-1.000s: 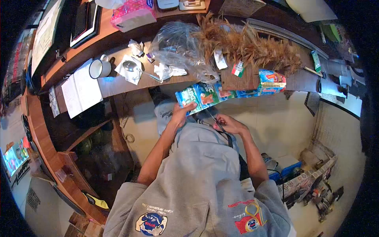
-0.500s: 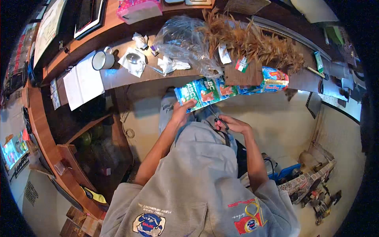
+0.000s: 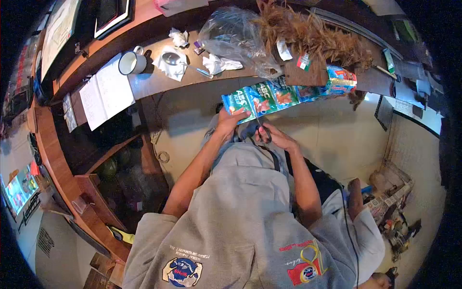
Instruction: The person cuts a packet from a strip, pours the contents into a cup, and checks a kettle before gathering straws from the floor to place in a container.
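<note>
A strip of joined green and blue sachets (image 3: 263, 98) hangs in front of the desk edge. My left hand (image 3: 231, 119) grips the sachet at its left end, thumb on top. In my right hand (image 3: 275, 136) is a pair of dark-handled scissors (image 3: 262, 131), its blades pointing up at the strip's lower edge, near a join between sachets. Whether the blades touch the strip is hard to tell. Toward the right, the strip reaches a blue and red packet (image 3: 341, 80) at the desk edge.
On the desk (image 3: 149, 85) are a white mug (image 3: 132, 62), an open notebook (image 3: 107, 94), crumpled tissues (image 3: 221, 64), a clear plastic bag (image 3: 236, 38) and a brown feather duster (image 3: 317, 36). Another person's white sleeve (image 3: 370, 236) shows at the lower right.
The view has shifted, so the desk sits differently in the frame. The scissors are closer to the strip's lower edge. Another person's arm and white sleeve have come into view at the right.
</note>
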`<act>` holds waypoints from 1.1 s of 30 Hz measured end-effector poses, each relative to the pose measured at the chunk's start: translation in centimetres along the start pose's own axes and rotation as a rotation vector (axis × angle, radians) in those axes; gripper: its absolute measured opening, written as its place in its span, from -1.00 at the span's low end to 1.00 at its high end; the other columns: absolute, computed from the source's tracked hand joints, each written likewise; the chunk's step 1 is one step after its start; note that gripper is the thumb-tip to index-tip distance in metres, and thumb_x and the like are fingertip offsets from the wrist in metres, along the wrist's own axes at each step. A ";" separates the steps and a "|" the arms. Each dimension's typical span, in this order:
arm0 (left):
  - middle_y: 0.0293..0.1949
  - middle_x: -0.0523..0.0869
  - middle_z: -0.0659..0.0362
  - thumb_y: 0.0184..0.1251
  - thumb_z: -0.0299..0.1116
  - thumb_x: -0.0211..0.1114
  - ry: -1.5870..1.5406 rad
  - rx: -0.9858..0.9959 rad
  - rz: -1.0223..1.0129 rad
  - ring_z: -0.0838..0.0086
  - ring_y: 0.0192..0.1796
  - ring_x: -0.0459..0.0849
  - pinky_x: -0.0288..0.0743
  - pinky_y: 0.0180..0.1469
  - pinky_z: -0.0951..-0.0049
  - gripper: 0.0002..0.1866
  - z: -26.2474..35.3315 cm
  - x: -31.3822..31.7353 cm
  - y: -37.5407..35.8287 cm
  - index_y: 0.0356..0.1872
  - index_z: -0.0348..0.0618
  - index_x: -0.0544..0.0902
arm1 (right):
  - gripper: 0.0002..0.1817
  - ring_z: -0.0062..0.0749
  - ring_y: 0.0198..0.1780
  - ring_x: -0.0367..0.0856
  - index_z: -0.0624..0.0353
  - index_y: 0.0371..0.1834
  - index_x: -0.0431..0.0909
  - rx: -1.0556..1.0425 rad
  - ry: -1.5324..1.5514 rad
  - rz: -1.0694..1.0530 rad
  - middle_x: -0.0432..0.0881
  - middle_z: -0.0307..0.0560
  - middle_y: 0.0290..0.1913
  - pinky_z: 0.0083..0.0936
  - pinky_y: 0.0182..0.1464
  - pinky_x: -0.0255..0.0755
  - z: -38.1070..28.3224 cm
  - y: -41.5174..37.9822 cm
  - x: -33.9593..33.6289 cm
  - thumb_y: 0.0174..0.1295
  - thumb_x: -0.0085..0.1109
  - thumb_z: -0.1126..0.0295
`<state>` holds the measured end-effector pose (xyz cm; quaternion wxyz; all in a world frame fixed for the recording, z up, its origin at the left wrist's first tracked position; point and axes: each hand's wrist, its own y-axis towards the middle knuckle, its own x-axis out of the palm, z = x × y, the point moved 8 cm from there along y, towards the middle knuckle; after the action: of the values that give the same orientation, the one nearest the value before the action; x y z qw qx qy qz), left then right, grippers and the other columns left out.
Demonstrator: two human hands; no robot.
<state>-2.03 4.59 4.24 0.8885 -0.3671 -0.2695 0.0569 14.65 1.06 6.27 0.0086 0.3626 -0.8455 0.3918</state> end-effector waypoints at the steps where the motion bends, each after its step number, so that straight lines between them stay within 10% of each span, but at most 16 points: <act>1: 0.02 0.74 0.10 0.10 -0.70 0.48 0.039 -0.003 0.028 0.42 0.03 0.71 0.59 0.14 0.39 -0.55 0.1 -0.3 -0.2 0.05 -0.29 0.61 | -0.54 -0.65 -0.19 0.48 0.05 -0.08 0.50 -0.010 -0.021 -0.010 0.59 -0.35 -0.25 -0.63 -0.16 0.36 0.2 0.3 0.2 0.41 0.11 -0.15; 22: 0.08 0.70 0.11 0.16 -0.64 0.47 -0.120 0.163 0.084 0.38 0.12 0.68 0.55 0.22 0.26 -0.42 -1.5 -0.1 0.5 0.22 -0.25 0.48 | -0.38 -0.65 -0.21 0.52 0.16 -0.03 0.53 -0.005 -0.146 -0.052 0.61 -0.26 -0.25 -0.64 -0.18 0.38 -0.3 1.6 -1.9 0.39 0.04 -0.27; 25: 0.13 0.67 0.08 0.16 -0.65 0.47 -0.054 0.166 0.084 0.36 0.19 0.64 0.53 0.26 0.28 -0.40 -2.5 -0.8 0.8 0.24 -0.25 0.46 | -0.71 -0.54 -0.16 0.60 0.15 -0.11 0.54 0.055 0.053 -0.038 0.64 -0.23 -0.25 -0.59 -0.07 0.44 1.9 1.9 -1.7 0.38 0.25 0.14; 33: 0.07 0.71 0.14 0.13 -0.65 0.49 -0.043 0.202 0.077 0.45 0.08 0.68 0.58 0.17 0.36 -0.48 -2.6 -0.5 1.0 0.15 -0.28 0.54 | -0.84 -0.54 -0.26 0.64 0.19 -0.18 0.55 -0.036 0.045 0.119 0.64 -0.21 -0.30 -0.55 -0.16 0.51 4.0 2.0 -1.7 0.36 0.26 0.34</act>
<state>-0.95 3.55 1.83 0.9121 -0.2845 -0.2672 0.1257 15.69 0.30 1.70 0.0109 0.3026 -0.8721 0.3844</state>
